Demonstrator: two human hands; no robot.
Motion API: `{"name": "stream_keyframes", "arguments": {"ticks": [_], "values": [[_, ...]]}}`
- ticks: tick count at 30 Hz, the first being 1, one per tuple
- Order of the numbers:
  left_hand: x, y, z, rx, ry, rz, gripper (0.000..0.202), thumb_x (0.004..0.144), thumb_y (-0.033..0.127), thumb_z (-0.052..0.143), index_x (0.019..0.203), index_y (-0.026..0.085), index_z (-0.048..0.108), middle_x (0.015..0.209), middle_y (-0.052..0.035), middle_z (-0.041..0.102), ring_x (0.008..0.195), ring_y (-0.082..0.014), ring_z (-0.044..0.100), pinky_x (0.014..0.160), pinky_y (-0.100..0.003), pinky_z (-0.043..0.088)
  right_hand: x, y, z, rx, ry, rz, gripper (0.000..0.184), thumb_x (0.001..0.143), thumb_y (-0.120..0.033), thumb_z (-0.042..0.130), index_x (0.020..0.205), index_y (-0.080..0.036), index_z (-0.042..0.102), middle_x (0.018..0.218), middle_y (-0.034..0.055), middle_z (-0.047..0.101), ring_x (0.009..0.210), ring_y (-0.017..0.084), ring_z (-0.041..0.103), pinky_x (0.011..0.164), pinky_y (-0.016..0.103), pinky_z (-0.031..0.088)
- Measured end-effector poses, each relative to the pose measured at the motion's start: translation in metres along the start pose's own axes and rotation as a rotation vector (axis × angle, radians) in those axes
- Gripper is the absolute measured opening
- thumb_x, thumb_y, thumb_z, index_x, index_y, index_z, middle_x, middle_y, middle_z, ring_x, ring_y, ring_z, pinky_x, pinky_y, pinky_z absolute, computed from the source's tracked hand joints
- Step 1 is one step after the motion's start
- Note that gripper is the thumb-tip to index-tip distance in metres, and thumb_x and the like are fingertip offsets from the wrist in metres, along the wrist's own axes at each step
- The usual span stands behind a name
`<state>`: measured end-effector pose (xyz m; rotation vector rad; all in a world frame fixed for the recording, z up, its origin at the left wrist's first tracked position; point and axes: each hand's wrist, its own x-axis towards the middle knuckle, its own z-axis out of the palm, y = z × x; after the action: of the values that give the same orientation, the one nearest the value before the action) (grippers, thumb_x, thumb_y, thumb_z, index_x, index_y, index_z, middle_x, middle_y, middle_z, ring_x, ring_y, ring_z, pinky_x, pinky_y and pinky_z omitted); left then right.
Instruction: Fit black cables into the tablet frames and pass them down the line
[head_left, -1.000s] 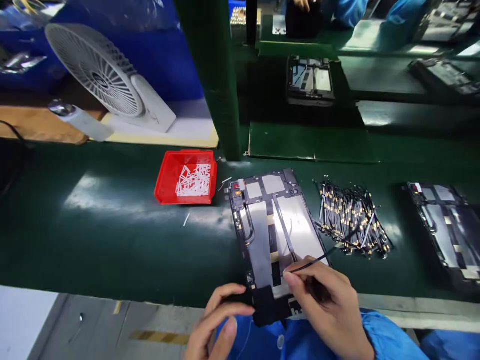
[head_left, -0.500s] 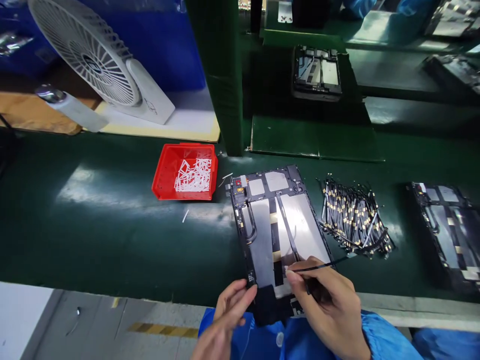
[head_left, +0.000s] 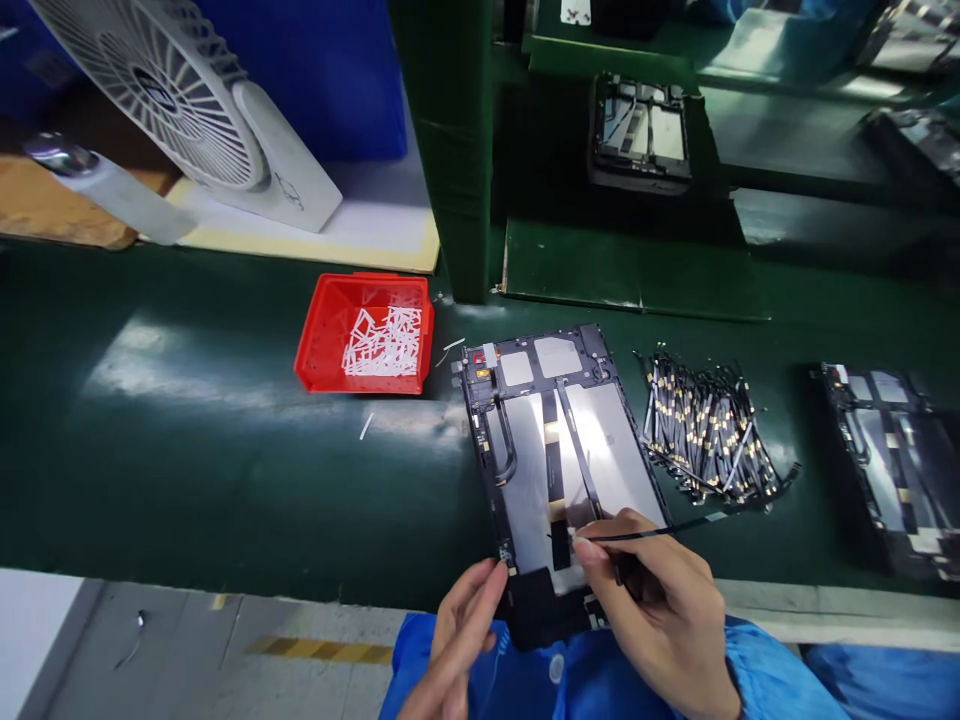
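An opened tablet housing (head_left: pixel 495 520) lies tilted on the green bench, its silver plates, black strips and flat cables exposed. My left hand (head_left: pixel 465 625) holds its lower left edge, with thumb and index finger close together there. Over the lower right part of the housing, my right hand (head_left: pixel 664 610) pinches a thin black flex cable (head_left: pixel 694 524) near one end. The cable's long tail runs to the right, past a heap of similar flex cables (head_left: pixel 705 430). Something dark and slim shows beneath my right fingers; I cannot make out what it is.
A red bin (head_left: pixel 319 345) of white strips stands left of the housing, with loose strips nearby. Another opened tablet (head_left: pixel 892 450) lies at right; one more (head_left: pixel 637 135) sits on the raised shelf. A green post (head_left: pixel 450 150), fan (head_left: pixel 285 150) and bottle (head_left: pixel 120 195) stand behind.
The cable's free end has swung slightly right and up, clear of the heap's edge. Both hands stay nearly in place at the housing. The whole view has shifted a little.
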<state>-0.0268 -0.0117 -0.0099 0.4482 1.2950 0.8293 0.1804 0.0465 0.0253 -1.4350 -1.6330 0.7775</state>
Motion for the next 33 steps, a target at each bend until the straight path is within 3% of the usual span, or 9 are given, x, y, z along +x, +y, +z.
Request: {"name": "stream_keyframes", "arguments": {"ticks": [3, 5, 7, 10, 13, 19, 33], "values": [[0.002, 0.008, -0.002, -0.082, -0.022, -0.081, 0.035, 0.085, 0.051, 0.058, 0.087, 0.022, 0.078, 0.116, -0.0119, 0.066, 0.112, -0.0312, 0.059, 0.081, -0.035, 0.054, 0.004, -0.005, -0.001, 0.012, -0.029, 0.039, 0.015, 0.087, -0.009, 0.062, 0.092, -0.023, 0.061, 0.088, -0.0018, 0.068, 0.079, 0.009, 0.065, 0.072, 0.017, 0.051], [0.006, 0.012, -0.001, -0.091, -0.047, -0.043, 0.043, 0.087, 0.05, 0.056, 0.065, 0.019, 0.073, 0.1, -0.0129, 0.067, 0.105, -0.0285, 0.059, 0.082, -0.033, 0.051, 0.009, -0.013, -0.001, 0.009, -0.122, 0.08, 0.013, 0.088, -0.011, 0.059, 0.091, -0.024, 0.061, 0.088, -0.0016, 0.066, 0.08, 0.009, 0.064, 0.072, 0.017, 0.05], [0.013, 0.014, 0.001, -0.018, -0.083, 0.056, 0.044, 0.089, 0.047, 0.056, 0.058, 0.018, 0.067, 0.086, -0.0102, 0.064, 0.096, -0.0241, 0.058, 0.081, -0.029, 0.048, 0.015, -0.022, 0.001, -0.032, -0.264, 0.107, 0.012, 0.089, -0.012, 0.055, 0.088, -0.023, 0.061, 0.09, -0.0001, 0.065, 0.083, 0.012, 0.064, 0.072, 0.02, 0.051], [0.024, 0.016, 0.007, 0.165, -0.089, 0.251, 0.029, 0.091, 0.04, 0.056, 0.071, 0.019, 0.064, 0.079, -0.003, 0.058, 0.079, -0.016, 0.056, 0.073, -0.023, 0.046, 0.022, -0.031, 0.006, -0.146, -0.421, 0.167, 0.016, 0.088, -0.012, 0.048, 0.086, -0.022, 0.06, 0.093, 0.0027, 0.062, 0.085, 0.017, 0.062, 0.075, 0.029, 0.052], [0.033, 0.019, 0.013, 0.356, -0.018, 0.373, 0.014, 0.093, 0.034, 0.056, 0.086, 0.022, 0.058, 0.079, 0.0015, 0.055, 0.073, -0.0118, 0.054, 0.066, -0.018, 0.045, 0.023, -0.033, 0.01, -0.211, -0.483, 0.251, 0.018, 0.088, -0.01, 0.044, 0.088, -0.021, 0.059, 0.094, 0.0043, 0.059, 0.088, 0.02, 0.06, 0.079, 0.036, 0.051], [0.042, 0.02, 0.018, 0.564, 0.005, 0.464, 0.011, 0.09, 0.028, 0.059, 0.086, 0.023, 0.051, 0.076, 0.005, 0.049, 0.064, -0.0089, 0.051, 0.062, -0.017, 0.044, 0.024, -0.031, 0.012, -0.229, -0.502, 0.313, 0.016, 0.086, -0.009, 0.045, 0.087, -0.02, 0.056, 0.091, 0.0037, 0.056, 0.086, 0.02, 0.057, 0.076, 0.035, 0.05], [0.044, 0.016, 0.011, 0.527, -0.013, 0.498, 0.015, 0.092, 0.029, 0.056, 0.08, 0.021, 0.054, 0.07, 0.0052, 0.051, 0.061, -0.009, 0.05, 0.057, -0.016, 0.043, 0.029, -0.038, 0.008, -0.238, -0.585, 0.257, 0.014, 0.092, -0.012, 0.048, 0.09, -0.022, 0.058, 0.094, 0.0004, 0.056, 0.09, 0.017, 0.058, 0.079, 0.032, 0.048]]}}
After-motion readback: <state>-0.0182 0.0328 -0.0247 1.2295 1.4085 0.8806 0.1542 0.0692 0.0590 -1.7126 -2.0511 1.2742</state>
